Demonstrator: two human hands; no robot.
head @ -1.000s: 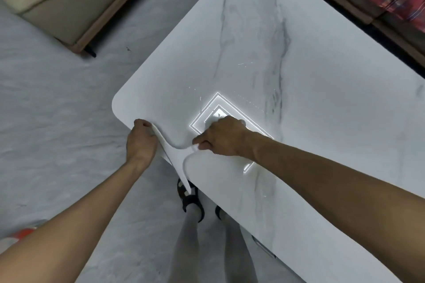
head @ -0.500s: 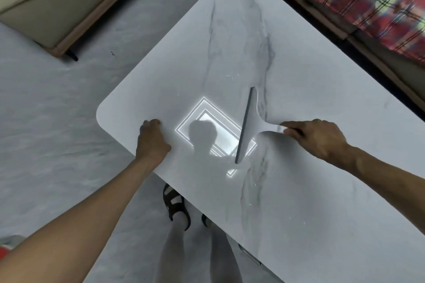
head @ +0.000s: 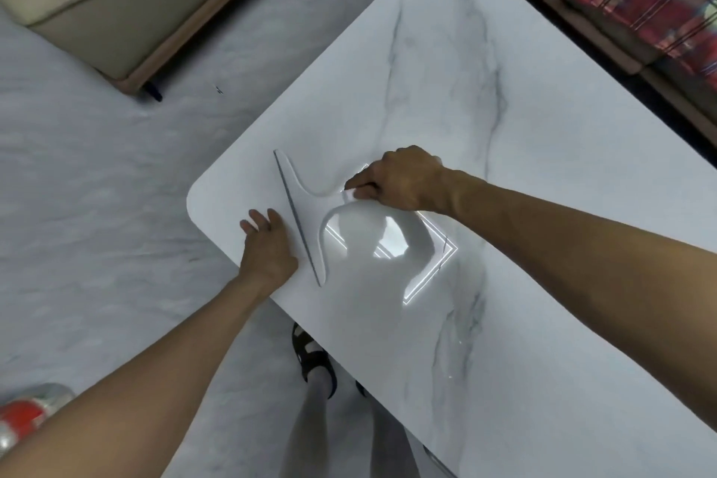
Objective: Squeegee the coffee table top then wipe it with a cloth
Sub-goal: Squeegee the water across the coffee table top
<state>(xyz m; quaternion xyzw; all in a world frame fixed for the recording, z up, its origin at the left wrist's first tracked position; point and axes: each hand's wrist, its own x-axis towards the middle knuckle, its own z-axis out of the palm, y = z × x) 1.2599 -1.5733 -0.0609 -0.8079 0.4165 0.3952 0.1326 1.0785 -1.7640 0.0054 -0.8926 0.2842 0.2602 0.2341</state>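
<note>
Squeegee (head: pixel 306 213) blade-down near the counter's (head: pixel 543 167) corner, handle gripped in the right hand (head: pixel 399 178); left hand (head: pixel 267 244) flat, fingers straight, just beside the blade. Press evenly along the whole rubber edge, pull straight toward the rim, and shift the left hand clear of the path.

No readable text or labels anywhere.

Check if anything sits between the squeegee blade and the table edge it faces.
Yes. The left hand lies flat on the coffee table top, close beside the near half of the squeegee blade, between it and the edge. Ahead of the far half only bare top shows. The right hand grips the handle.
</note>
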